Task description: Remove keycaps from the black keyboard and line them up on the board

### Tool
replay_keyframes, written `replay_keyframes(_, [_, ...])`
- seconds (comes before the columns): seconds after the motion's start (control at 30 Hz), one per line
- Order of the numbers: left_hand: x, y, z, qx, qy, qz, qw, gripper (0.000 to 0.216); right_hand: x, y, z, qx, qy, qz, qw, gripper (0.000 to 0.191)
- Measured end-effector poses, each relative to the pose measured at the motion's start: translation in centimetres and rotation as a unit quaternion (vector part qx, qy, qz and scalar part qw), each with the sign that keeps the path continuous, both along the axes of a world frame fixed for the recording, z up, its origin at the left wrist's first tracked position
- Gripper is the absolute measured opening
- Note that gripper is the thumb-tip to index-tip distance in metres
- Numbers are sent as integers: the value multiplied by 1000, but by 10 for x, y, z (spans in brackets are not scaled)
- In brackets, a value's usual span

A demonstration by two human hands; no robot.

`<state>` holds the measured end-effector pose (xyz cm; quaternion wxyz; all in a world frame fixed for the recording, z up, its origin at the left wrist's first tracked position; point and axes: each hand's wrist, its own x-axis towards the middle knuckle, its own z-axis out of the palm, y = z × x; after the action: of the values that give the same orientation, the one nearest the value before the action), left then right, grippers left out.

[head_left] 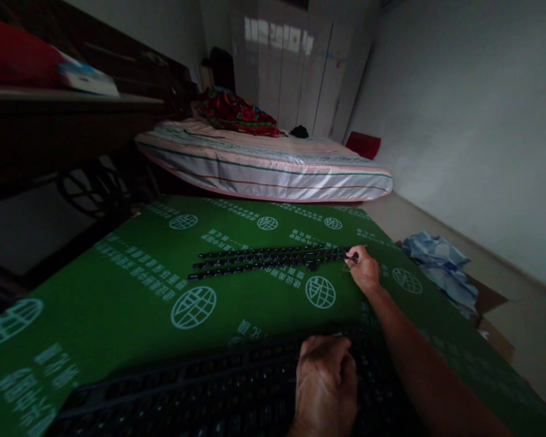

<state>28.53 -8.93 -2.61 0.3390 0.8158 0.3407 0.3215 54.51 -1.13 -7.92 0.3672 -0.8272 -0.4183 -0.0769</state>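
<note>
Several long black beaded strips (264,260) lie side by side on a green printed sheet (131,291) spread over the floor. My right hand (363,267) reaches out to their right end, its fingers pinched on the end of one strip. My left hand (325,379) rests close to me as a loose fist, pressing on a black perforated panel (200,388) at the bottom of the view; what it grips, if anything, is hidden.
A striped mattress (264,167) with a red patterned cloth (236,112) lies beyond the sheet. A dark sewing-machine table (64,145) stands at left. A crumpled blue cloth (439,267) lies on the floor at right, near the wall.
</note>
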Motion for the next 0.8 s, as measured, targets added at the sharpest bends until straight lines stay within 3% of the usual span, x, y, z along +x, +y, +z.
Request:
replay_keyframes(0.2, [0,0,0,15,-3,0,1000,26,-2,-2,3,41,15,-1,999,8])
replay_keyframes(0.43, [1,0,-3,16,-13,-2,1000,25,-12,-33,15,93,74,-4,993,36])
replay_keyframes(0.57, [3,1,-6,22,-17,-6,1000,24,-28,-69,36,74,185,27,980,52])
replay_keyframes(0.8, [5,3,-6,19,-3,-9,1000,23,-62,-122,85,62,250,15,966,54])
